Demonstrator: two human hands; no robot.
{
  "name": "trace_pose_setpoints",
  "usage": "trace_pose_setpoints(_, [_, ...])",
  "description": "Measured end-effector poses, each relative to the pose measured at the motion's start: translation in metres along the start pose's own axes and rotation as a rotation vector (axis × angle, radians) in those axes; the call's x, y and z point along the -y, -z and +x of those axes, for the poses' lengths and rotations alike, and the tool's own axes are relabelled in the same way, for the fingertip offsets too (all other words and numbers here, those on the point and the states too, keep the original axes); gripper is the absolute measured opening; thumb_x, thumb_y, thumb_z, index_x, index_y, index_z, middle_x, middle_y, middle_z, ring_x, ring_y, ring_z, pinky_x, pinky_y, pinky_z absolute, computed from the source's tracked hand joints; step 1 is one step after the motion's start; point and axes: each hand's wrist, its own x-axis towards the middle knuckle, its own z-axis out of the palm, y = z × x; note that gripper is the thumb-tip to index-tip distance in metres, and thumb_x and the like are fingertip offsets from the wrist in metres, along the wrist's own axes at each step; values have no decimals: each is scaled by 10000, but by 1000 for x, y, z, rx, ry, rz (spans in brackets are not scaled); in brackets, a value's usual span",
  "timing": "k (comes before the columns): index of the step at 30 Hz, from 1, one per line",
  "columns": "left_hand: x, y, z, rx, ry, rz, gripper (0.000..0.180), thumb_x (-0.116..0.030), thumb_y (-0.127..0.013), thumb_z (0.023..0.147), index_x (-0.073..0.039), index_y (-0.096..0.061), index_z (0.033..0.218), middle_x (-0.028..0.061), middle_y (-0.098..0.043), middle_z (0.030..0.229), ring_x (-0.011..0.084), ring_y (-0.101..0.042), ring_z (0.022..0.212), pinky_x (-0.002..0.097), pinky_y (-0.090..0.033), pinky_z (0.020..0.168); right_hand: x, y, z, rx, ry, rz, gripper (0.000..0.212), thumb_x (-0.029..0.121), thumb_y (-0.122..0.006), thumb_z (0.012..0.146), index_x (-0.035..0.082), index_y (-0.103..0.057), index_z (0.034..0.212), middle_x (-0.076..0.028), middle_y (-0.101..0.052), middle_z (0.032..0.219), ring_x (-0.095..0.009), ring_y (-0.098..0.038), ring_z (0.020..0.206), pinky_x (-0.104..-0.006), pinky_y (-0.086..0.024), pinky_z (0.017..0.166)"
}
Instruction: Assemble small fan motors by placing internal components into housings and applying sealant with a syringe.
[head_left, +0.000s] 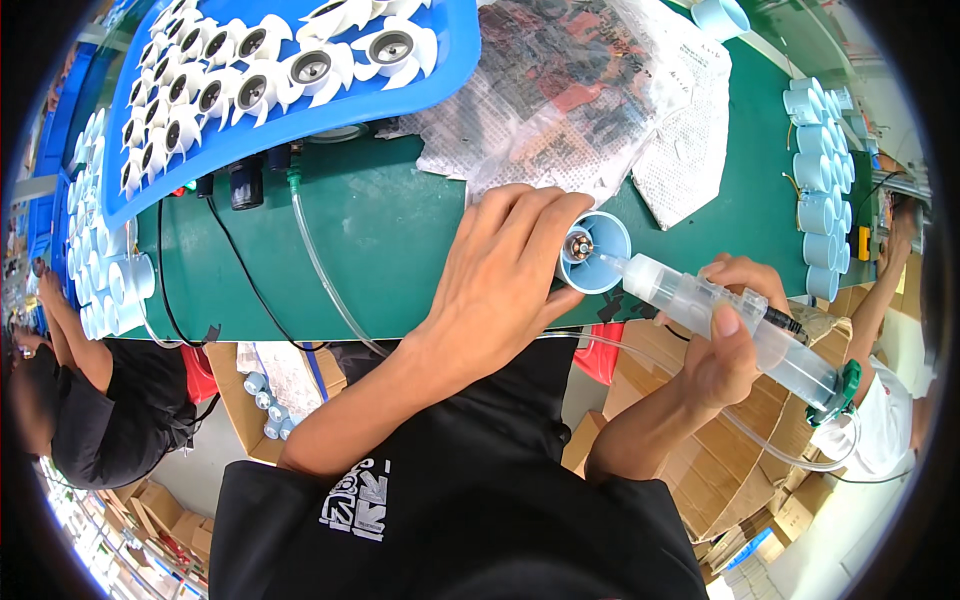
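Note:
Fingers wrapped over its far side and thumb below, my left hand grips a light blue cylindrical housing near the table's front edge. The housing's open end shows a round metal part in its middle. My right hand is closed around a clear dispensing syringe with a green cap and a tube at its back end. The syringe's thin tip reaches into the housing, close to the metal part; whether it touches cannot be told.
A blue tray of white fan impellers stands at the back left. Paper sheets cover the table's far middle. More blue housings line the right side, others the left. Tubing crosses the green table. Other people work at both sides.

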Motion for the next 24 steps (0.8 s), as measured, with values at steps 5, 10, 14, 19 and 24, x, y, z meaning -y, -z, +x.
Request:
trace_pose_setpoints(5, [3, 2, 1, -13, 0, 2, 674, -64, -798, 621, -57, -509, 1229, 111, -561, 1180, 325, -493, 1108, 418, -398, 955, -13, 13, -1, -7, -26, 146, 428, 264, -648, 758, -75, -539, 996, -161, -561, 852, -214, -556, 682, -283, -480, 471])
trace_pose_setpoints(10, [1, 6, -1, -13, 7, -12, 630, -130, -779, 654, -37, -508, 1216, 127, -549, 1176, 330, -492, 1093, 436, -387, 950, -20, -3, 2, -272, -130, 730, 384, 327, -595, 921, 12, -483, 1111, -11, -461, 649, -79, -389, 424, -230, -332, 309])
trace_pose_setpoints(14, [1, -3, -2, -33, -57, -30, 642, -176, -771, 676, -17, -487, 1230, 133, -527, 1192, 316, -484, 1095, 415, -397, 927, -51, -7, 8, -217, -430, 1048, 203, 203, -551, 978, 8, -493, 974, -4, -386, 657, -82, -407, 587, -202, -369, 469])
trace_pose_setpoints(19, [3, 2, -6, -52, -45, -43, 649, -164, -766, 690, -15, -471, 1249, 127, -522, 1186, 310, -478, 1096, 408, -410, 917, -59, -17, 19, -189, -565, 1492, 416, 211, -554, 950, -121, -420, 1162, -218, -481, 1125, -263, -491, 1051, -291, -480, 800])
trace_pose_setpoints(24, [6, 5, -9, -94, -68, -73, 617, -162, -768, 696, -17, -486, 1224, 110, -530, 1154, 283, -477, 1090, 399, -413, 909, -38, -23, 28, 5, -788, 1012, 632, 358, -453, 985, -121, -323, 1376, -144, -569, 927, -205, -562, 850, -267, -503, 689])
